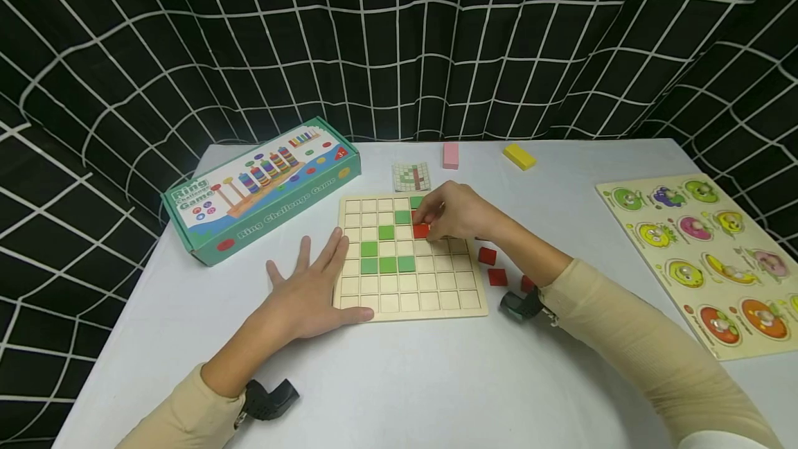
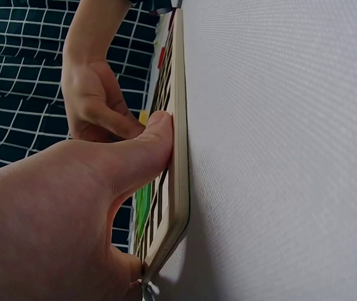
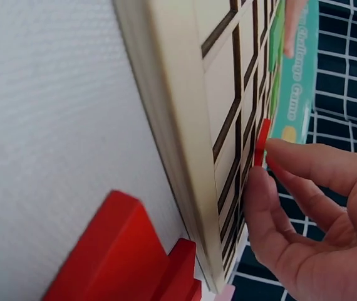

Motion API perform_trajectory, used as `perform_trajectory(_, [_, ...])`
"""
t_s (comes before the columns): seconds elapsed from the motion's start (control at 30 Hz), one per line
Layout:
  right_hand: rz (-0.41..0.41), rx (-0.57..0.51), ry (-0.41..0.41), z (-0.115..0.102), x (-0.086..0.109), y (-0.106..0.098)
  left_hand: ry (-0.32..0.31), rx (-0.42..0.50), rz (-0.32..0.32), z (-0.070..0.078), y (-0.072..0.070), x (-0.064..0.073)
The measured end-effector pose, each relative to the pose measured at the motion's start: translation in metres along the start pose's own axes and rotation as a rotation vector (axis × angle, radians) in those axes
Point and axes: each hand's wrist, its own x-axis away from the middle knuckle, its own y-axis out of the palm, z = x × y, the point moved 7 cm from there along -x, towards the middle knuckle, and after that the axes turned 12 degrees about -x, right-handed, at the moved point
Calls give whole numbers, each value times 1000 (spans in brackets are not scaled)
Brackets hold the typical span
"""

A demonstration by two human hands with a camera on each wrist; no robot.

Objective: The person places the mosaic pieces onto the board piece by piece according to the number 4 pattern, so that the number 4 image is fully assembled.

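From my remote seat I read a box (image 1: 264,189) near nine o'clock in the head view: its lid says "Ring Challenge Game", stacked on three lines at the eight o'clock end, and a red sign (image 1: 341,153) at the two o'clock end reads "3+". The box's long side repeats "Ring Challenge Game" in one line; my right wrist view catches "Challenge Game" from it near one o'clock. At three o'clock, the fruit board (image 1: 663,253) bears captions too small for me to read.
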Motion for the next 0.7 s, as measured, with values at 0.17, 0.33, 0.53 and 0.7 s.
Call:
perform_trajectory(0.17, [0, -25, -6, 3, 3, -5, 0, 6, 0, 0, 0, 0])
perform_trajectory(0.33, [7, -50, -4, 8, 6, -12, 2, 7, -1, 0, 1, 1])
perform_trajectory(0.53, [30, -57, -5, 10, 16, -22, 4, 14, 6, 0, 0, 1])
perform_trajectory(0.7, [58, -77, 25, 17, 24, -30, 7, 12, 9, 1, -1, 1])
